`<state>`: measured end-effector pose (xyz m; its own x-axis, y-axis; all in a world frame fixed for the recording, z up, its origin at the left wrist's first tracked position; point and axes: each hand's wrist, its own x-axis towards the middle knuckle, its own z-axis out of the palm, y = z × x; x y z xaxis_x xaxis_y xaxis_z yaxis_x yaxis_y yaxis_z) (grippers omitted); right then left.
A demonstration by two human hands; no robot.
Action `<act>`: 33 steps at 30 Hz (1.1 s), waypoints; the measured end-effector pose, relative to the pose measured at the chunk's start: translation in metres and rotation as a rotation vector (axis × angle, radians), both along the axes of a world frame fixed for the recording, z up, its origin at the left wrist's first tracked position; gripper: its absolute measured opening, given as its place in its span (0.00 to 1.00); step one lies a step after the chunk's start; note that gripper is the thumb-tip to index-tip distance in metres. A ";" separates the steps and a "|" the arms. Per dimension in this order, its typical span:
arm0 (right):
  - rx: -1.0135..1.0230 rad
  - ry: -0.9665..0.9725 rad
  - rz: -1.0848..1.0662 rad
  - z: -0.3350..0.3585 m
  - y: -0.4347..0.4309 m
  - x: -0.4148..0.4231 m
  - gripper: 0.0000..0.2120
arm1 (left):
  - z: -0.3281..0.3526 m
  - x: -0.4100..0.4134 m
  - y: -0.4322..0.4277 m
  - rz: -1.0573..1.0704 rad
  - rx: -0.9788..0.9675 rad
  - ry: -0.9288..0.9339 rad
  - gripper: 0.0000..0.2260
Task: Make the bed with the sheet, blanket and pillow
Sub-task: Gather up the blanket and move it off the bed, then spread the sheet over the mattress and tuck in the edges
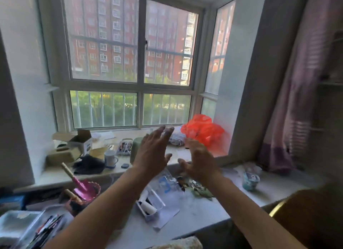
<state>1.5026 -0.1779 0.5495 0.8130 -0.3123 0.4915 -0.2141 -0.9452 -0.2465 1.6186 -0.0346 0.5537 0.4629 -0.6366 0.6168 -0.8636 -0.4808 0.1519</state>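
My left hand (153,150) and my right hand (199,158) are both raised in front of me, over a cluttered window sill (194,152). Their fingers are spread and straight, and neither hand holds anything. The two hands are a short gap apart, palms turned away from me. A pale, textured piece of fabric (182,243) shows at the bottom edge, below my arms. No sheet, blanket or pillow can be told apart in this view.
An orange plastic bag (203,131) lies on the sill at the right. A white mug (110,158), a cardboard box (81,143) and dark cloth sit at the left. A lower ledge (185,217) carries a pink shovel (83,185), pens and papers. A purple curtain (297,100) hangs at right.
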 end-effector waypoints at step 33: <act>-0.254 -0.430 -0.517 0.162 -0.128 -0.512 0.29 | 0.186 -0.434 -0.197 -0.741 -0.299 -0.189 0.25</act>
<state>0.9908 -0.3062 0.7111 0.3100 -0.4386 0.8436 -0.5836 -0.7882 -0.1953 1.1850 -0.2315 0.7394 -0.1412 -0.5328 0.8344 -0.9651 0.2618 0.0039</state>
